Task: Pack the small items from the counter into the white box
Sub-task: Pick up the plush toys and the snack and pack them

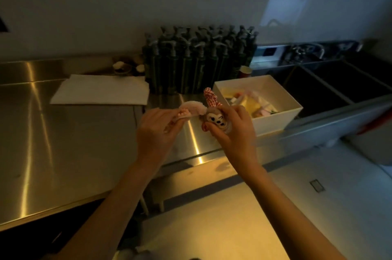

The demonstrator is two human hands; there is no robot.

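My right hand [235, 130] grips a small brown plush toy [216, 120] with a winking face and a red-checked bow, held above the steel counter [63, 132]. My left hand [157, 130] pinches a pale pink plush piece [192, 109] that touches the toy's left side. The white box [280, 117] stands just right of both hands, near the counter's right end. Several small pastel items [250, 102] lie inside it.
A cluster of dark pump bottles [199, 60] stands behind the hands against the wall. A white folded cloth [101, 90] lies on the counter at the back left. Dark sink basins [331, 83] lie to the right of the box.
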